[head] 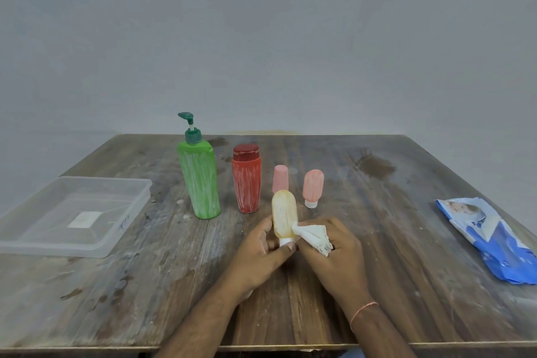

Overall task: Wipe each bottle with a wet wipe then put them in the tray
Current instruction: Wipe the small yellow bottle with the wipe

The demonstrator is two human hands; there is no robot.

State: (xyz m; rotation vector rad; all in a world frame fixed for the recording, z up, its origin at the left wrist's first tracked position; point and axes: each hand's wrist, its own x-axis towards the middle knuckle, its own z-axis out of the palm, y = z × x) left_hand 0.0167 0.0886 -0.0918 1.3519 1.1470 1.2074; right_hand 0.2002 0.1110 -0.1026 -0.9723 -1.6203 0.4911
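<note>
**No words clear enough to read**

Nothing here can be read. The see-through tray [72, 215] near the left edge of the desk [377, 241] has a small pale sticker [85, 219] on its bottom, but the print on it is too blurry to make out. Beside the sticker there is a bit of blue handwriting [123, 224], and it is too small to tell the letters. The blue wipes packet [491, 241] by the right edge of the desk has a picture and some white marks on it, but no word shows clearly. The bottles have no labels that can be read.
</note>
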